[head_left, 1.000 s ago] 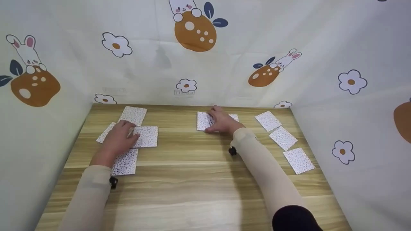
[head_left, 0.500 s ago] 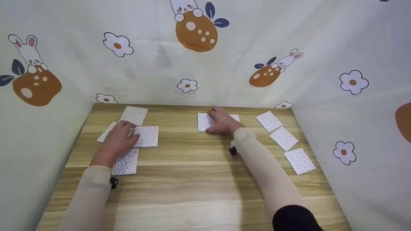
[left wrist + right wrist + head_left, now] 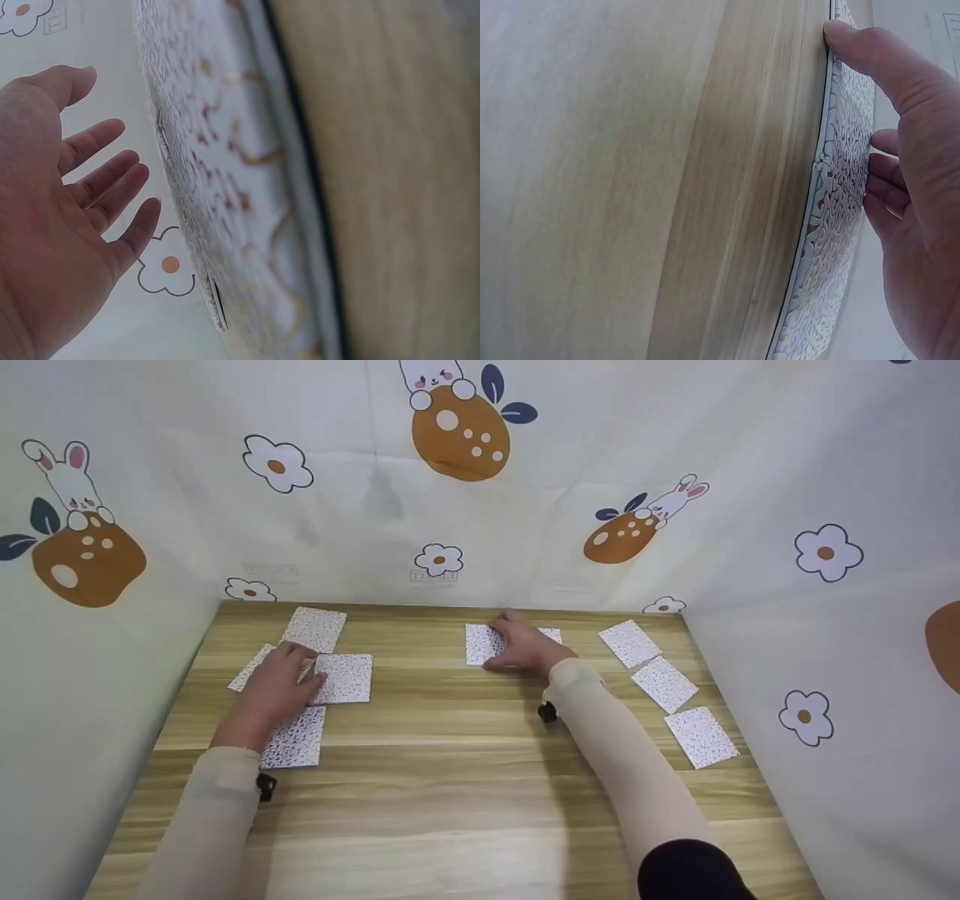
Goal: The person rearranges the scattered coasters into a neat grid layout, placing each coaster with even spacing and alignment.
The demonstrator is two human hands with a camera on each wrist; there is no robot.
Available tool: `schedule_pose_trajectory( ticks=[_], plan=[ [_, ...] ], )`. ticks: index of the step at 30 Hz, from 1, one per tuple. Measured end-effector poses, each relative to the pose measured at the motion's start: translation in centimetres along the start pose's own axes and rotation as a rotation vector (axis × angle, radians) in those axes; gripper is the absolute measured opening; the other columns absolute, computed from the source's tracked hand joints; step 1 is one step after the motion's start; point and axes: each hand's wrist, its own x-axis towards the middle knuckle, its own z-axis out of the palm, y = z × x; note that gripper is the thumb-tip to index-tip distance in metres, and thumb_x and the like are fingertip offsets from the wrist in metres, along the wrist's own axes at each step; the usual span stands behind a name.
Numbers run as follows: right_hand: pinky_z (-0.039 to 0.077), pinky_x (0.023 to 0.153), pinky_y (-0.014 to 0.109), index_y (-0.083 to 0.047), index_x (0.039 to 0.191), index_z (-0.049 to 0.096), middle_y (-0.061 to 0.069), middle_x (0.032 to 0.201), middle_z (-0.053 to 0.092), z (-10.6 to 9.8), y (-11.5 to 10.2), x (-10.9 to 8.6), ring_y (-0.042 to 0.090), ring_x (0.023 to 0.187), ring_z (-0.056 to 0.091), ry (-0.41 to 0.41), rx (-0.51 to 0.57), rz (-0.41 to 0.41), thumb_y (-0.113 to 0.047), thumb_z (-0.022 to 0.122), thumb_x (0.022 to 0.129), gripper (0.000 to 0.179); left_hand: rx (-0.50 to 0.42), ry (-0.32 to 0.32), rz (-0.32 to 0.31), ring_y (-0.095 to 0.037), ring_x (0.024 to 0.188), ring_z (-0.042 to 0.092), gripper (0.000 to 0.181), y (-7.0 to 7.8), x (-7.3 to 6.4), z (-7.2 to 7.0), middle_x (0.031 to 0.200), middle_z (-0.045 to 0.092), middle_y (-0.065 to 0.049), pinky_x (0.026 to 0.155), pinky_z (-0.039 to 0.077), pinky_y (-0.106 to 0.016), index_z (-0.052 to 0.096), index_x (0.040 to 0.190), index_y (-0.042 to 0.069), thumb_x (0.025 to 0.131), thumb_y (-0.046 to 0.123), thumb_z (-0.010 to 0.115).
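One flat, speckled white tile [image 3: 478,647]: right hand [image 3: 527,646], fingers clamped on it.
Left hand [image 3: 274,690]: fingers apart, well left of tile.

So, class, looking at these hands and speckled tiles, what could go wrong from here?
The left hand is over the clustered tiles; moving it might knock one askew.

The right hand grips a tile that butts against its neighbour, so sliding it could open a gap.

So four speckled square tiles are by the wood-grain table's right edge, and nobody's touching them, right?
Not four: the head view shows three speckled square tiles by the right edge of the wood-grain table. Yes, nobody's touching them.
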Motion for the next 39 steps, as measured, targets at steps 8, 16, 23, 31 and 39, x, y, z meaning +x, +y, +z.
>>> schedule_pose_trajectory(
  ticks=[8,16,23,31,39],
  plan=[
    [0.039,0.127,0.041,-0.002,0.159,0.054,0.016,0.16,0.041,0.2,0.3,-0.4,0.032,0.15,0.042,0.016,0.008,0.007,-0.046,0.092,0.086,0.093,0.007,-0.002,0.018,-0.058,0.14,0.051,0.05,0.0,0.2,0.2,0.149,0.053,-0.034,0.119,0.04,-0.072,0.062,0.144,-0.008,0.108,0.026,0.068],
    [0.039,0.128,0.048,-0.001,0.162,0.051,0.016,0.161,0.043,-0.4,1.3,-2.1,0.035,0.151,0.043,0.096,0.028,-0.081,-0.052,0.092,0.084,0.101,-0.008,0.005,0.021,-0.058,0.139,0.052,0.05,0.2,0.3,0.2,0.148,0.054,-0.034,0.119,0.041,-0.072,0.063,0.143,-0.008,0.108,0.027,0.069],
    [0.032,0.132,0.053,-0.003,0.166,0.046,0.022,0.171,0.035,-1.2,2.4,-5.8,0.04,0.159,0.035,0.087,0.027,-0.088,-0.05,0.09,0.09,0.1,-0.011,0.011,0.027,-0.057,0.14,0.051,0.049,0.2,0.3,0.0,0.149,0.054,-0.033,0.12,0.039,-0.072,0.063,0.142,-0.007,0.107,0.026,0.069],
    [0.029,0.131,0.059,-0.006,0.167,0.045,0.022,0.173,0.036,-1.2,4.2,-9.0,0.042,0.16,0.033,0.121,-0.039,-0.109,-0.05,0.09,0.088,0.102,-0.001,-0.011,0.044,-0.057,0.14,0.05,0.049,0.4,0.4,-0.1,0.148,0.053,-0.033,0.119,0.04,-0.072,0.062,0.142,-0.009,0.108,0.026,0.068],
    [0.027,0.132,0.06,-0.007,0.169,0.044,0.018,0.176,0.035,-0.8,5.4,-10.9,0.042,0.162,0.03,0.14,-0.047,-0.131,-0.049,0.091,0.087,0.104,0.001,-0.014,0.047,-0.057,0.138,0.051,0.049,0.7,0.4,-0.2,0.148,0.053,-0.032,0.118,0.04,-0.073,0.062,0.142,-0.008,0.108,0.026,0.068]
  ],
)
